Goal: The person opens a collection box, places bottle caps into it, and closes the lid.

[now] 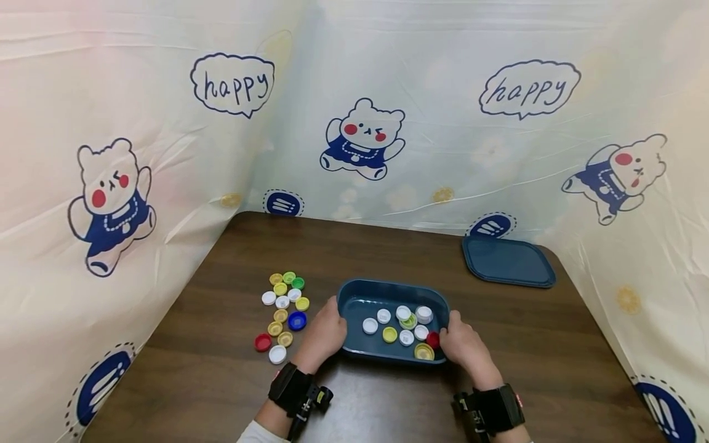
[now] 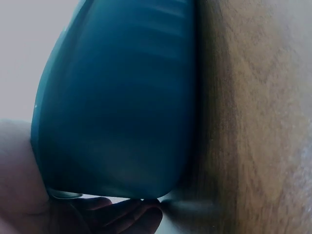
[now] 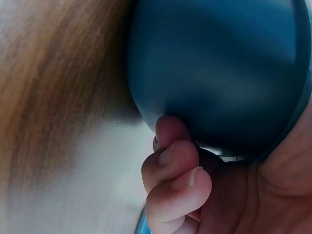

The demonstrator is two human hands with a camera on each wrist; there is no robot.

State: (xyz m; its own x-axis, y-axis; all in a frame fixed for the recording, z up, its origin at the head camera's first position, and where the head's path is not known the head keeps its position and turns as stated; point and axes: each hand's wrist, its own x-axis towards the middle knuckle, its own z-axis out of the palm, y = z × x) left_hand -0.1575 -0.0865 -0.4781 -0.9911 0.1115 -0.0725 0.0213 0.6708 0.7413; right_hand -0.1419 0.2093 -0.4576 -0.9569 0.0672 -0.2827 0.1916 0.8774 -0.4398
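Note:
A dark blue rectangular tray (image 1: pixel 393 289) with raised walls stands in the middle of the table. In it lie several bottle caps: white ones such as a cap (image 1: pixel 370 326), a yellow cap (image 1: pixel 390 335) and a red cap (image 1: pixel 433 339). My left hand (image 1: pixel 327 329) grips the tray's left end, and my right hand (image 1: pixel 462 344) grips its right end. In the left wrist view, fingers (image 2: pixel 141 217) curl at the tray's outer wall. The right wrist view has curled fingers (image 3: pixel 178 187) against the wall; both thumbs are mostly hidden.
Left of the tray several loose caps lie on the wooden table (image 1: pixel 221 351), among them a blue cap (image 1: pixel 297 320) and a red cap (image 1: pixel 263 343). A flat dark blue lid (image 1: pixel 508 261) lies at the back right. Printed cloth (image 1: pixel 443 141) hangs around the table.

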